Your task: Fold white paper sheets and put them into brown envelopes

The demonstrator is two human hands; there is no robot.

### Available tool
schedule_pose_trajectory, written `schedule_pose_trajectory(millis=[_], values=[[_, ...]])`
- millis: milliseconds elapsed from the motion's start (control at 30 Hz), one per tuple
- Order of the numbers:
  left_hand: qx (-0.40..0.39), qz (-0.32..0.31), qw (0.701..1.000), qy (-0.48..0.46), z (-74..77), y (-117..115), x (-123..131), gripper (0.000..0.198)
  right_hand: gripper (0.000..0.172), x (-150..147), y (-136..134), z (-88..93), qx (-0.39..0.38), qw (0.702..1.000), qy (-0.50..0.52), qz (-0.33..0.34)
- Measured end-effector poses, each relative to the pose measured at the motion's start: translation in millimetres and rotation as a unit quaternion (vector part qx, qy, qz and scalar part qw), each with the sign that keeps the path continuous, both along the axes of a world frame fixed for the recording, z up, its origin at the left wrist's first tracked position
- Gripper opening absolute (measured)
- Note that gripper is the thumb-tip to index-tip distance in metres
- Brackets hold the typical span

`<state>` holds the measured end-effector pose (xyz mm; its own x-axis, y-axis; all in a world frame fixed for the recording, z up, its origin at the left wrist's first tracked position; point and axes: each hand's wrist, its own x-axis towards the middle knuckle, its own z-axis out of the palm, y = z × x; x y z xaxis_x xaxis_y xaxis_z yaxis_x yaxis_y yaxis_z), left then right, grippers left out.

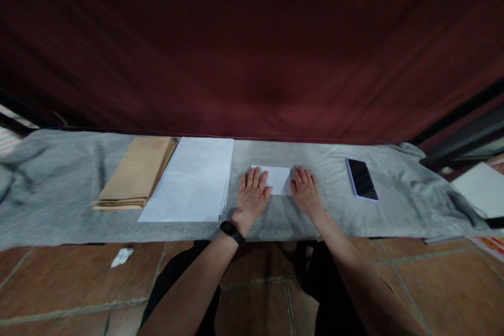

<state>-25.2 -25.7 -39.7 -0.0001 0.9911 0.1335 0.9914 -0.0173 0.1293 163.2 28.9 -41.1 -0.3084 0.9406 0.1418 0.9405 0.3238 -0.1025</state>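
Observation:
A small white rectangle of paper (280,180), perhaps folded, lies flat on the grey cloth in front of me. My left hand (253,190) rests palm down over its left part, fingers stretched out and pointing away from me. At its right edge lies my right hand (305,189), also palm down with fingers extended, the thumb side touching or nearly touching the paper. Left of my left hand is a stack of large white sheets (189,181). A pile of brown paper envelopes (132,173) sits beyond that, beside the sheets.
A phone with a pale purple edge (362,179) lies to the right on the grey cloth (409,205). Behind the bench hangs a dark red curtain (252,63). A crumpled white scrap (122,257) is on the tiled floor (71,283). Something white and flat (482,189) stands at the far right.

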Motion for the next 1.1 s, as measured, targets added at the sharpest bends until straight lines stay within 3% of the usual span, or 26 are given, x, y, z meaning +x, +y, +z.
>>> schedule_pose_trajectory(millis=[267,600,1100], values=[[-0.005,-0.004,1.000,0.011,-0.4,0.3,0.1,0.054,0.052,-35.8,-15.7,4.0,-0.036,0.987,0.058,0.148],[-0.008,0.008,1.000,-0.002,3.0,-2.2,-4.2,0.057,0.055,-27.6,-11.8,-5.8,-0.029,0.993,0.021,0.116],[0.001,-0.010,0.999,0.032,5.3,-5.8,-1.6,0.058,0.055,-19.0,-2.4,-1.9,-0.056,0.997,-0.018,0.051]])
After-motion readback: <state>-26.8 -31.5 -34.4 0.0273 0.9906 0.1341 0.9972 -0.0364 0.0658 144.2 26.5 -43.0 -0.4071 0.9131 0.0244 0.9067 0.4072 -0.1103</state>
